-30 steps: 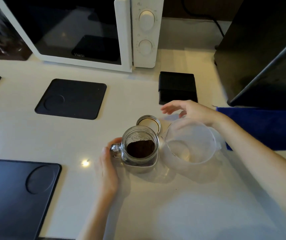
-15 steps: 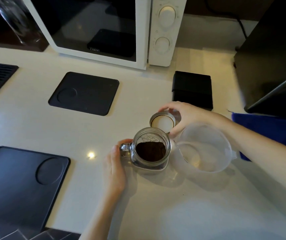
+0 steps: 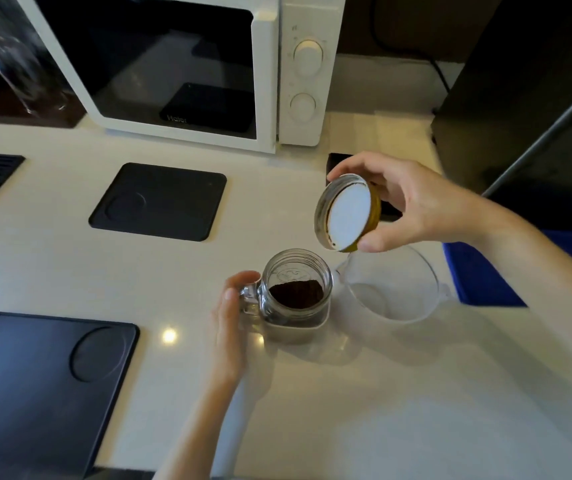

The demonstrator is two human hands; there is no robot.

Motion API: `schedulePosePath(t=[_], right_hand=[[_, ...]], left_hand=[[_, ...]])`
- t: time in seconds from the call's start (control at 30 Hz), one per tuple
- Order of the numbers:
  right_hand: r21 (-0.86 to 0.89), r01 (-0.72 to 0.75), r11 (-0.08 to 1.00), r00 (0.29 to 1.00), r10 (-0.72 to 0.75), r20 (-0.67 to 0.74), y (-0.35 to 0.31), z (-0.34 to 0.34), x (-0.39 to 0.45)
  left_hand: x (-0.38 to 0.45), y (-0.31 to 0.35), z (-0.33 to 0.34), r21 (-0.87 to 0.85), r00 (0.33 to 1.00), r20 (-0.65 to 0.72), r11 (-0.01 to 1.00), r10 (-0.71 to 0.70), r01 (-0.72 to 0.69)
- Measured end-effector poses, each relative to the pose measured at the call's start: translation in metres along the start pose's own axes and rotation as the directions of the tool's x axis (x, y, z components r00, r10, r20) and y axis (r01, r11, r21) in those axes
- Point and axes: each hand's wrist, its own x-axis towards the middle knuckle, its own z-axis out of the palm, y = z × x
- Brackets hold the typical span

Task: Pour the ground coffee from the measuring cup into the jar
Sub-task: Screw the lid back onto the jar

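A glass jar [image 3: 296, 271] with a side handle stands open on the white counter [image 3: 346, 410], with dark ground coffee [image 3: 296, 293] in its bottom. My left hand [image 3: 230, 327] is wrapped around the jar's handle. Right of the jar sits the clear plastic measuring cup [image 3: 395, 289], upright, and I see no coffee in it. My right hand [image 3: 412, 206] holds the jar's round lid [image 3: 346, 213] tilted in the air above and to the right of the jar, its white inner face toward me.
A white microwave [image 3: 180, 64] stands at the back. Black mats lie at the back middle [image 3: 160, 202] and front left [image 3: 45, 386]. A dark appliance [image 3: 526, 98] and a blue cloth [image 3: 478, 271] are at the right. A black box [image 3: 338, 159] sits behind my right hand.
My right hand reached past the measuring cup, took the lid off the counter behind the jar and lifted it, tilted, above the jar. My left hand stayed on the handle.
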Motion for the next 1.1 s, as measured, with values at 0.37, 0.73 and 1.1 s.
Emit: schedulePosePath(t=[0.37,0.73,1.1], right_hand=[[-0.183,0.05,0.982,0.998,-0.041,0.052,-0.031,0.037,-0.008],[-0.709,0.169,0.685,0.984,-0.072,0.164,-0.048,0.062,0.004],[-0.732,0.082,0.676,0.995,-0.015,0.097,-0.046,0.067,0.0]], left_hand=[[-0.007,0.0,-0.004,0.179,0.954,0.215,0.951,0.211,-0.251],[-0.002,-0.003,-0.008,0.076,0.953,0.214,0.969,0.216,-0.236],[-0.001,-0.005,-0.006,0.074,0.946,0.215,0.962,0.242,-0.263]])
